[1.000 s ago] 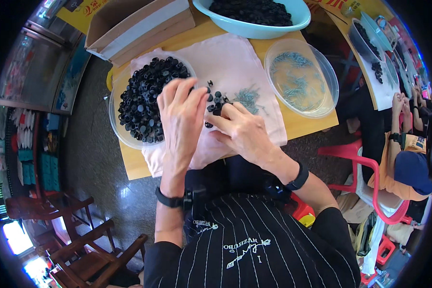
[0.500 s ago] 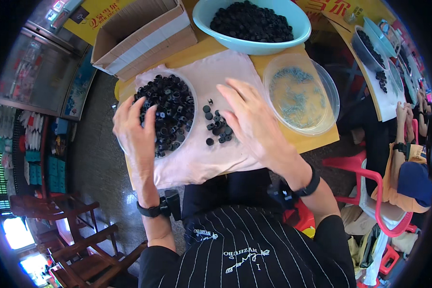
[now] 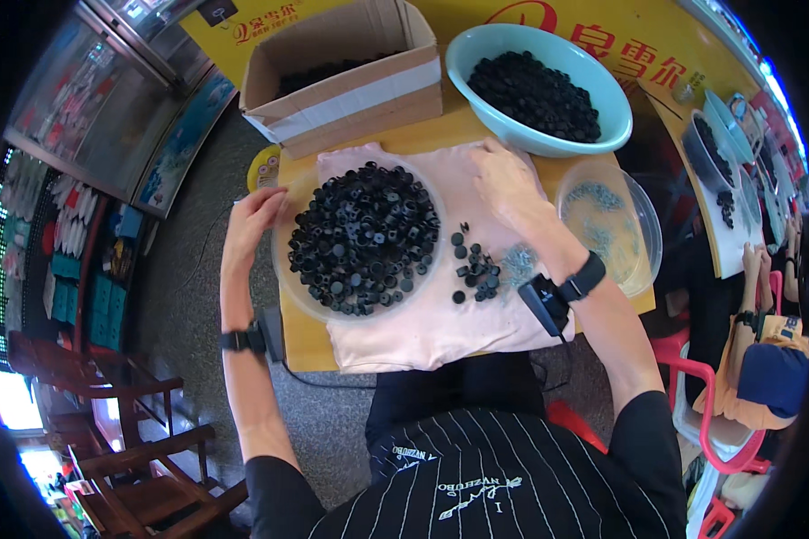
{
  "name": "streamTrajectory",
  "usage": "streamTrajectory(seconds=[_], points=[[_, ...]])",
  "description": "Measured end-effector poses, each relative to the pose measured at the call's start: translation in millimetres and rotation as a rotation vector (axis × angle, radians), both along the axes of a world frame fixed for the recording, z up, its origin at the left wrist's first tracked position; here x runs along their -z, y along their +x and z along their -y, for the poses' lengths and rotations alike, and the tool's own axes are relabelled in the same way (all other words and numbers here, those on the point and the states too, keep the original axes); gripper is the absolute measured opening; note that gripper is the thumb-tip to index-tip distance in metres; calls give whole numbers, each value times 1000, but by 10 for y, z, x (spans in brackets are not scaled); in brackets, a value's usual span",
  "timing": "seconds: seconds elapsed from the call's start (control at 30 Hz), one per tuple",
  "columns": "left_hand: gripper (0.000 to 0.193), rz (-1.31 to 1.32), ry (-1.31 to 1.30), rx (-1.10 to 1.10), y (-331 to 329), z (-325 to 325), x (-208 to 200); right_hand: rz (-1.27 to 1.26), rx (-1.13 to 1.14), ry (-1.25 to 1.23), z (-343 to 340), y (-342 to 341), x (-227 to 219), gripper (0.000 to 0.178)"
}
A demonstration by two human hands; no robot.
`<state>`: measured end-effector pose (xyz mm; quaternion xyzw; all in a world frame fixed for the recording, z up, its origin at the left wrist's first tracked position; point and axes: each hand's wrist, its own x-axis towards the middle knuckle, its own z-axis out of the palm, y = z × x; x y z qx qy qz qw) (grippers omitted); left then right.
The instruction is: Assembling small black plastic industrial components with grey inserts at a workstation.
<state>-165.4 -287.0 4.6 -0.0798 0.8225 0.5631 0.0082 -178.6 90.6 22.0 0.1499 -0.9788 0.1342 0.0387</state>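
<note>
My left hand (image 3: 253, 223) is beside the left rim of a round clear tray (image 3: 285, 274), its fingers drawn together; what they hold, if anything, is hidden. Heaped in the tray are small black plastic caps and ring-like parts (image 3: 364, 238). My right hand (image 3: 510, 187) lies at the far edge of a pale pink cloth (image 3: 413, 344), fingers curled and pressed together against it; anything between them cannot be made out. Several loose black caps (image 3: 481, 277) lie on the cloth, with a small pile of silvery screws (image 3: 519, 264) to their right.
Behind the cloth stand a cardboard box (image 3: 360, 103) containing black parts and a light blue basin (image 3: 466, 90) of black caps. A clear round container (image 3: 643, 242) of screws sits at right. Another person's hands (image 3: 755, 262) are at a neighbouring table.
My left hand has left the black parts and moved to the tray's outer left side. My right hand has moved from above the loose caps to the cloth's far edge. The view has shifted.
</note>
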Motion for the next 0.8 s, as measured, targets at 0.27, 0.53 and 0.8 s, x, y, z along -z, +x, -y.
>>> streamTrajectory(seconds=[0.27,0.53,0.8], points=[[28,-111,56,422,-667,-294,98,25,142,-17,-239,-206,242,33],[17,-78,-207,451,-753,-193,128,-47,108,179,-132,-312,305,13],[17,-221,-315,300,-750,-216,111,-152,75,340,-45,-347,333,18]])
